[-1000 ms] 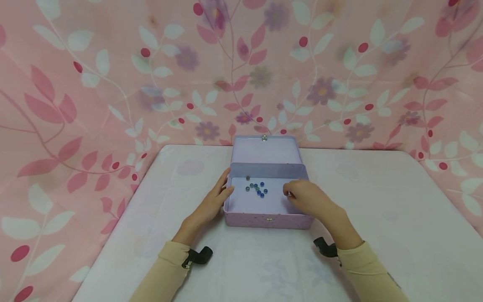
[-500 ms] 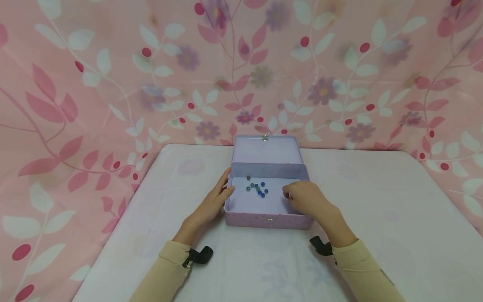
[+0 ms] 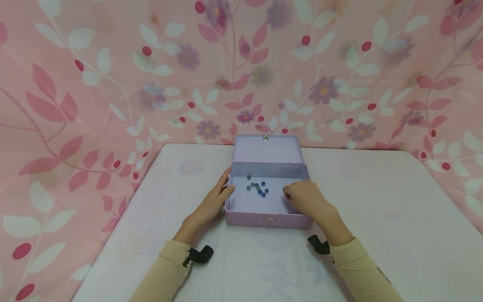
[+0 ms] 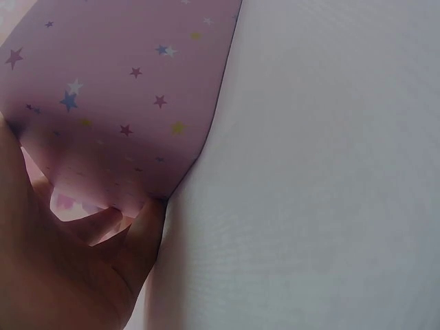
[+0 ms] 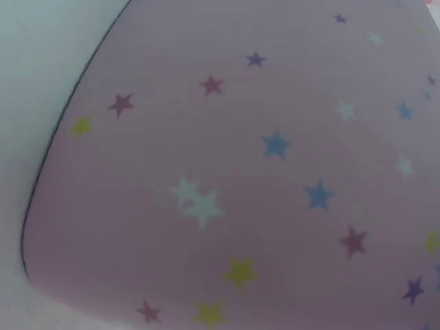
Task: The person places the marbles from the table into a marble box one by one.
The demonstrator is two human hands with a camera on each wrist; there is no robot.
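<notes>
A lilac tin box (image 3: 249,219) with small printed stars stands with its hinged lid (image 3: 266,149) raised at the back. Several blue and green glass marbles (image 3: 260,192) lie on its floor, left of centre. My left hand (image 3: 212,201) grips the box's left wall, thumb at the rim; the left wrist view has its fingers (image 4: 141,237) against the starred side. Over the right part of the box floor my right hand (image 3: 307,197) hovers with curled fingers. Whatever is inside those fingers is hidden. Only the box's starred outside fills the right wrist view, without the hand.
The box stands on a white cloth-covered table (image 3: 181,167), near its back edge. Behind it hangs a pink floral cloth (image 3: 241,75). Black wrist cameras (image 3: 201,254) are fixed at both sleeves.
My right wrist and forearm have shifted slightly to the left, while the curled hand stays over the same spot. Left hand, box and marbles look unmoved.
</notes>
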